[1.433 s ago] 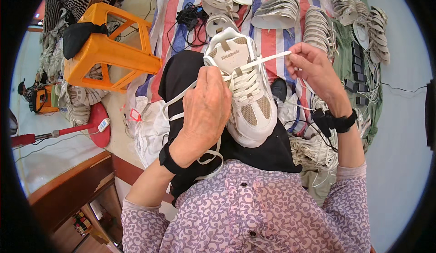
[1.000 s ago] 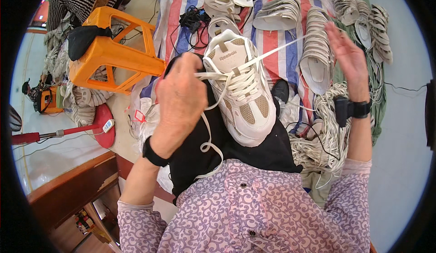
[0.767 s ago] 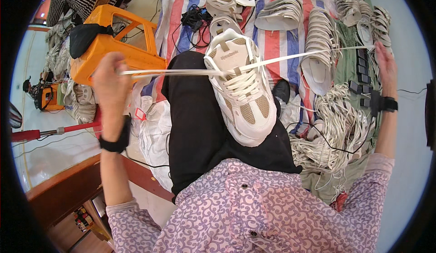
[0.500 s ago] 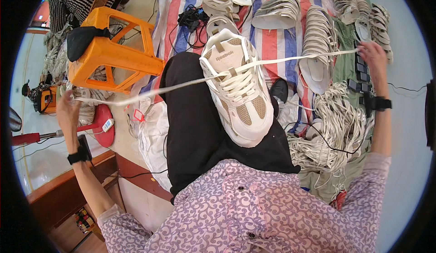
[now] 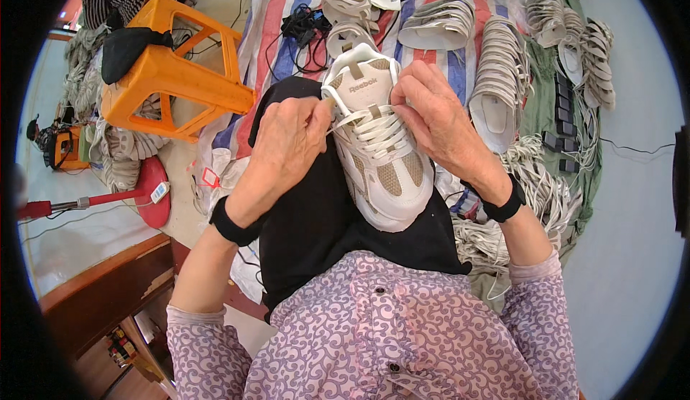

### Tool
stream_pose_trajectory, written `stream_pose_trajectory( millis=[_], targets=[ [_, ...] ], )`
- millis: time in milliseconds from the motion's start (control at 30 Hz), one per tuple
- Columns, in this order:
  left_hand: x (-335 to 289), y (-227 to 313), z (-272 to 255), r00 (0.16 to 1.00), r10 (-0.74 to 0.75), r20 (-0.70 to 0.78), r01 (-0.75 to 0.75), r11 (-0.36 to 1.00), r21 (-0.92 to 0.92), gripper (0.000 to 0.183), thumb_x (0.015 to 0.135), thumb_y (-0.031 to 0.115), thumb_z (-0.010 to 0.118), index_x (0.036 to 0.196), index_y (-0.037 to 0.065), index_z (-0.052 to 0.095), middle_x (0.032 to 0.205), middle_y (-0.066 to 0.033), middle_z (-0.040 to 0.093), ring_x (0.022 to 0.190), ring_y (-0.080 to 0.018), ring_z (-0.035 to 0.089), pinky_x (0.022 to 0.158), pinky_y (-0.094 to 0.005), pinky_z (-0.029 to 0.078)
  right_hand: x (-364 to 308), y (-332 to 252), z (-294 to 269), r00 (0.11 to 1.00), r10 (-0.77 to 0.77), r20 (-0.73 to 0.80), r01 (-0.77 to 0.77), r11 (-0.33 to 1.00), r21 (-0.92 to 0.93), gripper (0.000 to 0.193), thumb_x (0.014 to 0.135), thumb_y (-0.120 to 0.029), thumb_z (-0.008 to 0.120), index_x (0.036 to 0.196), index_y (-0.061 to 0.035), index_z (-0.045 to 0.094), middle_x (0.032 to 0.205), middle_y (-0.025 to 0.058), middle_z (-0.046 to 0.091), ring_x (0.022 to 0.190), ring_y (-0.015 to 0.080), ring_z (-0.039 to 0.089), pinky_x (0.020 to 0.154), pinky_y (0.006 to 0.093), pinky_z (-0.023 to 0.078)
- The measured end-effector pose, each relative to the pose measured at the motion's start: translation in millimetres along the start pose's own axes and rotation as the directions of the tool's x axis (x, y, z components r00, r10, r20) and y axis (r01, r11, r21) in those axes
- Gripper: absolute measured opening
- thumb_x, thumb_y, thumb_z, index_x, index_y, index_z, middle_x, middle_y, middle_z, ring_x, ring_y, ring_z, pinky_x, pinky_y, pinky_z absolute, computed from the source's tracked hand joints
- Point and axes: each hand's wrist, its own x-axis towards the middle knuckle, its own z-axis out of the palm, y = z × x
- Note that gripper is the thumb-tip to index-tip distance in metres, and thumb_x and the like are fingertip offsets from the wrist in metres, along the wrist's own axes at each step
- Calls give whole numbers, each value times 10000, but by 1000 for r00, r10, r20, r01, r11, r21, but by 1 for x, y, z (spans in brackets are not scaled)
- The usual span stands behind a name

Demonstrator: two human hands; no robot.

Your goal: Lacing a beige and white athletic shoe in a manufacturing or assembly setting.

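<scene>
Across my black-trousered thighs lies a cream and beige sneaker (image 5: 390, 173), its toe toward me and its tongue away. Cream lacing (image 5: 381, 135) crosses its front. My left hand (image 5: 291, 141) is closed at the left eyelet edge, pinching a shoelace, a short pale stretch of which runs from the fingers to the shoe. On the other side, my right hand (image 5: 440, 116) is pinched at the upper right eyelets. The lace in those fingers is mostly hidden by them. Both wrists wear black bands.
An orange plastic stool (image 5: 176, 76) stands left, with a black cloth on it. Stacked shoe uppers (image 5: 496, 76) lie on the striped sheet ahead. A heap of pale laces (image 5: 535, 191) is at right, and a red round base (image 5: 154, 195) at left.
Both hands have come inward from far out at either side, where they held the lace stretched wide. Now they are at the shoe's eyelets. The sneaker stays on my lap.
</scene>
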Motion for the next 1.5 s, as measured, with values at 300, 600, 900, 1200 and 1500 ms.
stream_pose_trajectory(
  millis=[300, 600, 900, 1200, 1500],
  targets=[
    [8, 10, -17, 882, -258, 393, 408, 835, -368, 328, 971, 300, 610, 821, 46, 753, 598, 101, 395, 553, -24, 319, 494, -235, 202, 6, -5, -19, 965, 189, 180, -214, 968, 134, 117, 849, 16, 641, 926, 15, 554, 799, 127, 582, 722, 306, 564, 670, 379, 455],
    [-11, -15, -30, 977, -106, 183, 139, 974, -178, 252, 917, 208, 631, 777, 3, 679, 609, 49, 494, 594, -65, 437, 552, -264, 325, 7, 43, -39, 980, 51, 191, -33, 995, -94, 104, 876, -62, 643, 937, 7, 691, 750, 172, 634, 669, 354, 592, 612, 407, 455],
    [-96, -66, -117, 961, -270, -54, 171, 740, -650, 217, 906, 143, 586, 745, 40, 484, 1123, -83, 530, 1073, -175, 476, 999, -327, 352, -58, 152, -78, 644, 761, 81, -729, 578, 367, 154, 910, -84, 660, 1040, -5, 683, 983, 112, 695, 854, 219, 653, 784, 343, 517],
    [-275, -173, -268, 833, -411, -370, -294, 238, -926, 232, 908, 154, 673, 1037, -38, 650, 1399, -199, 527, 1308, -294, 474, 1163, -526, 305, -145, 211, -178, 509, 860, 24, 68, -68, 995, 421, 972, 64, 500, 1386, 23, 436, 796, 29, 449, 697, 136, 447, 671, 265, 431],
    [-341, -180, -333, 679, -377, -630, -257, 682, -685, 443, 990, 162, 607, 1331, -103, 504, 1204, -133, 592, 1047, -154, 575, 965, -214, 469, -299, 220, -270, 264, 925, -274, -243, 338, 909, 129, 1014, -105, 541, 1124, -38, 542, 765, -34, 466, 587, 53, 360, 488, 185, 286]
  ],
)
